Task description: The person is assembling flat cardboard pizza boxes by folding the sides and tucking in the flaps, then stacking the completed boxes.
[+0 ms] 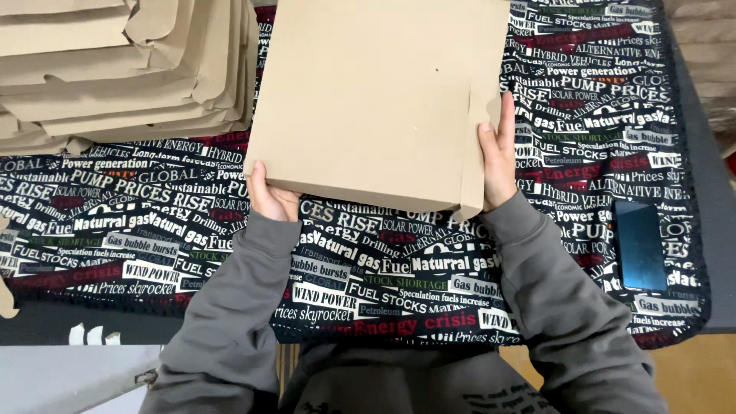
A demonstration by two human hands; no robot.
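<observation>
A flat brown cardboard box blank (368,100) lies over a dark cloth printed with lettering (153,230). My left hand (270,198) grips its near left corner from below, thumb on top. Along the right edge my right hand (498,157) presses flat, fingers extended against a narrow folded side flap. Grey sleeves cover both my arms.
A stack of several flat brown cardboard blanks (115,69) sits at the far left. A dark phone (640,245) lies on the cloth at the right. The table's grey edge (717,230) shows at the right, wooden floor below.
</observation>
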